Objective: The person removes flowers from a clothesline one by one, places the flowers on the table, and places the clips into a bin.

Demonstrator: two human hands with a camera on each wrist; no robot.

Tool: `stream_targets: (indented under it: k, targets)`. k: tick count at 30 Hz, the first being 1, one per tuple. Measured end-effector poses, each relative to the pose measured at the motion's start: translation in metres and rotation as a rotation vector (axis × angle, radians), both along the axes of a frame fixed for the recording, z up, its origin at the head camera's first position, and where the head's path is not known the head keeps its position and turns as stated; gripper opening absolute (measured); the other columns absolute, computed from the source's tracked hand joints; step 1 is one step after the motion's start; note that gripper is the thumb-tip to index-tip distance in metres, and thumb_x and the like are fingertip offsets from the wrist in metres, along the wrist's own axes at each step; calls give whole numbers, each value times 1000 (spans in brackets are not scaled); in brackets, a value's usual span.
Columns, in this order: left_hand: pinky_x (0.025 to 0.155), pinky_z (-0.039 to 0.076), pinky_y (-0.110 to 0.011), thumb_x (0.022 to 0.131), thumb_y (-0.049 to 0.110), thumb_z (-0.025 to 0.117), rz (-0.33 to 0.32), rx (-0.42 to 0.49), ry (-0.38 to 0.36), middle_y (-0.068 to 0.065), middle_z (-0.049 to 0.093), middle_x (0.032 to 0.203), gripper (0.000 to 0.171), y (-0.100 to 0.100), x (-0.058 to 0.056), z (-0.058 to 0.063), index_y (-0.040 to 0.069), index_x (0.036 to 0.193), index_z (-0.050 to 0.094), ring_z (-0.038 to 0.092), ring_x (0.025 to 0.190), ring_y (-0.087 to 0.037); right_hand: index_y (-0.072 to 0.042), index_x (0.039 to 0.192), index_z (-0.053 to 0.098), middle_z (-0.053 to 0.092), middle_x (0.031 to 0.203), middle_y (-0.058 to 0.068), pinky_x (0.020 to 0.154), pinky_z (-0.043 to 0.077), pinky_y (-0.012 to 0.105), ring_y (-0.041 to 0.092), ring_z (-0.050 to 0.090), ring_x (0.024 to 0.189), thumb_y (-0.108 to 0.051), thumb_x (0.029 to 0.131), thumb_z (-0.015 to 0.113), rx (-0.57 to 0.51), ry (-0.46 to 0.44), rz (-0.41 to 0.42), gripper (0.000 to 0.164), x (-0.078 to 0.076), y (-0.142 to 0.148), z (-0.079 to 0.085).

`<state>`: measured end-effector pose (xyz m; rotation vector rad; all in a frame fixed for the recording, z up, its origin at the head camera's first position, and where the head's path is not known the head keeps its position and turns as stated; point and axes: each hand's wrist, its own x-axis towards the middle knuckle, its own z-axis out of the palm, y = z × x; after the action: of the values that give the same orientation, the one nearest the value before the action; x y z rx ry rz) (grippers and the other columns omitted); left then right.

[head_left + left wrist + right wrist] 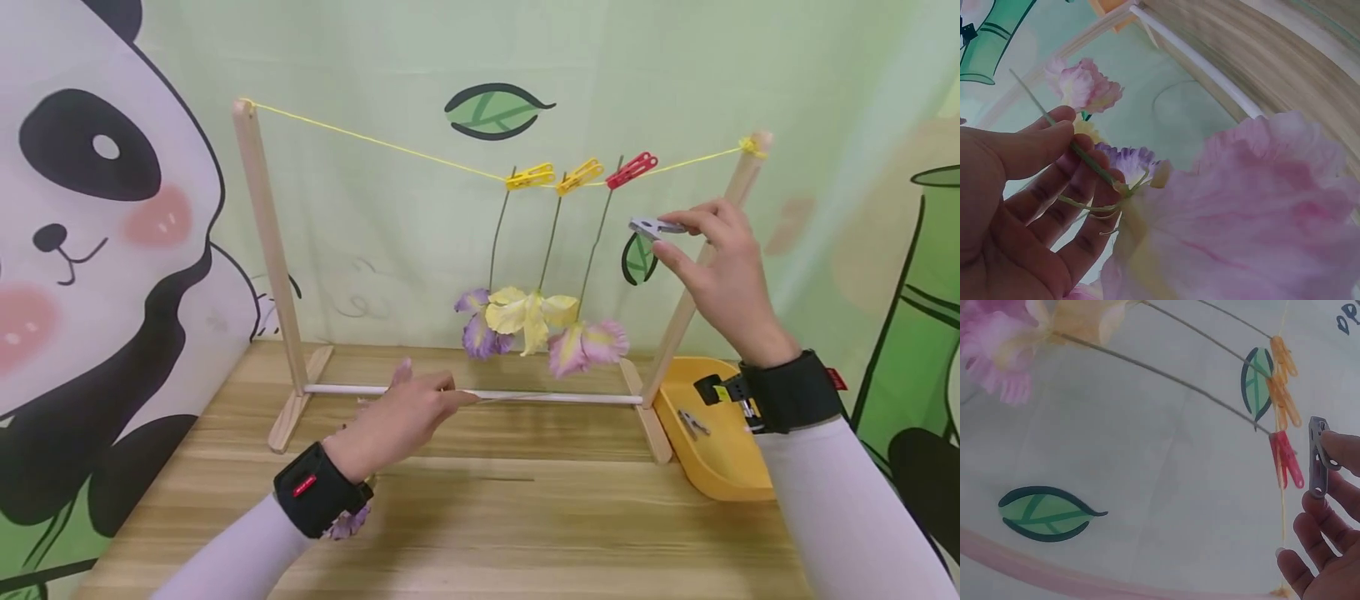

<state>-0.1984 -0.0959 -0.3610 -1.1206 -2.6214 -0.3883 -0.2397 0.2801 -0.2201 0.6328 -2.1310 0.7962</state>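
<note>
My left hand (pixel 401 417) is low in front of the wooden frame, pinching the thin green stem of a pink artificial flower (pixel 1260 206) between thumb and fingertips. Raised near the right post, my right hand (pixel 723 275) pinches a grey clothespin (pixel 1317 459) by its handles, a little below the yellow string (pixel 375 143). Three flowers hang head down from that string: a purple one (pixel 480 329), a yellow one (pixel 531 317) and a pink one (pixel 588 346). Two yellow clothespins (pixel 531 177) and a red clothespin (pixel 632 170) hold their stems.
A white rod (pixel 570 397) joins the frame's wooden posts (pixel 270 242) near the table. At right, a yellow tray (pixel 708 475) contains a grey clothespin (pixel 693 423). Purple petals (pixel 351 523) show beneath my left wrist, and a thin stem (pixel 502 479) lies on the table.
</note>
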Motion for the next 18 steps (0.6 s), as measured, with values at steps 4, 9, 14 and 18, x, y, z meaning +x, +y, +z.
stream_targets:
  k: [4, 9, 14, 18]
  targets:
    - [102, 43, -70, 103, 6, 64, -7, -25, 6, 8, 53, 84, 33, -2, 1, -2, 19, 131, 75, 46, 70, -6, 5, 124, 70, 55, 109, 22, 87, 26, 26, 13, 41, 101, 2, 93, 76, -24, -21, -17, 33, 2, 7, -5]
    - [99, 44, -73, 103, 7, 63, -12, -58, -1, 7, 56, 86, 35, -2, 1, -5, 21, 132, 73, 47, 70, -5, 4, 126, 70, 53, 110, 19, 88, 27, 25, 9, 40, 102, 0, 94, 76, -66, -35, -51, 33, 2, 16, -10]
    - [90, 57, -52, 100, 5, 66, -25, -77, 19, 0, 63, 93, 30, -1, 1, -14, 16, 126, 75, 57, 78, -10, 1, 128, 69, 50, 108, -1, 88, 27, 24, 4, 40, 101, -3, 96, 75, -122, -58, -96, 33, 5, 30, -19]
    - [89, 57, -56, 99, 4, 67, -23, -89, 39, -3, 68, 99, 26, 0, 1, -24, 15, 121, 76, 67, 89, -17, 0, 129, 70, 45, 107, -16, 90, 28, 23, 0, 40, 101, -4, 96, 74, -184, -72, -131, 33, 6, 46, -31]
